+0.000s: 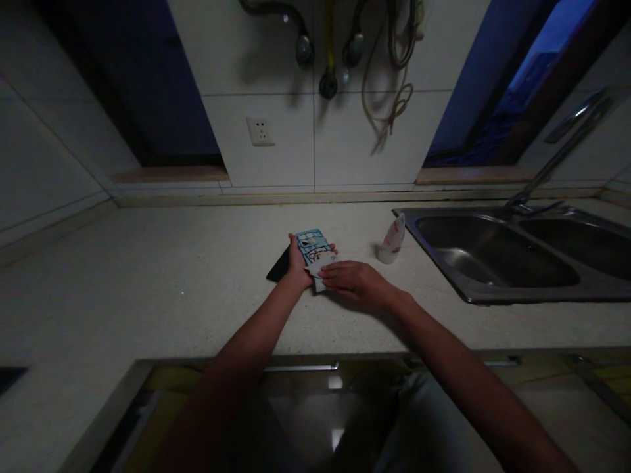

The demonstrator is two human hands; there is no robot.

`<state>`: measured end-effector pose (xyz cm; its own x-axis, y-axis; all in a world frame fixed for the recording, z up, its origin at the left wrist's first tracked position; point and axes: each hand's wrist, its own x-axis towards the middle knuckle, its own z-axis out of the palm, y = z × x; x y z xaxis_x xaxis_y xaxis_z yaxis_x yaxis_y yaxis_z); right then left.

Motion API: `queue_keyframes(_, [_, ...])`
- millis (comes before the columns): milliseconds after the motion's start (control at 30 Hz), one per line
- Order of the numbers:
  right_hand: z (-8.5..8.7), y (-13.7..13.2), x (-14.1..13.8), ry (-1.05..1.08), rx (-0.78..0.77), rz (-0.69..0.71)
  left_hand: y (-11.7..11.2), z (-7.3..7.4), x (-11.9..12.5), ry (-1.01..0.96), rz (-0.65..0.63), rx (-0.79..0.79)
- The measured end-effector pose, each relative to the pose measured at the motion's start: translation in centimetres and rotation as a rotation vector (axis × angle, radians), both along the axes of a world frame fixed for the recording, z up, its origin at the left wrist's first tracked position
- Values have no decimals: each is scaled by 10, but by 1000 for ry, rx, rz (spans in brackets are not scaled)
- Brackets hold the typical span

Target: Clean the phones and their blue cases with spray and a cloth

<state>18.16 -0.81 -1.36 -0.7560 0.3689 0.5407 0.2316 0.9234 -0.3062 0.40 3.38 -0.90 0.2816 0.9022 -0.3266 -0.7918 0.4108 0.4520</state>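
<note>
My left hand [298, 264] is closed around a phone in a light blue patterned case [309, 242], its back facing up. The thumb lies along the left edge and fingertips show at the right edge. In my right hand [352, 277] is a white tissue [320, 265], pressed flat on the lower part of the case. A dark flat thing [279, 267] lies on the counter, partly under my left hand; I cannot make out its kind. To the right stands a small whitish plastic packet [393, 240] with red marks, its top narrow.
A pale countertop [207, 263] runs along the tiled wall. At the right is a steel double sink [473, 295] with a tall faucet [557, 157]. A wall socket [260, 131], pipe fittings [329, 82] and a looped cord [397, 108] are behind. Drawer handles [300, 368] line the front edge.
</note>
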Motion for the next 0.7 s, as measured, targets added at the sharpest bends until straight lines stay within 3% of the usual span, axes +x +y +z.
queue_keyframes(333, [-4, 18, 19, 130, -10, -54, 5, -3, -5, -16, -5, 10])
queue_keyframes(533, [-6, 17, 12, 140, 2, -57, 2, -2, -2, -11, 45, -31])
queue_keyframes(700, [-6, 11, 4, 131, 97, -29, -2, -1, 4, -10, 80, -73])
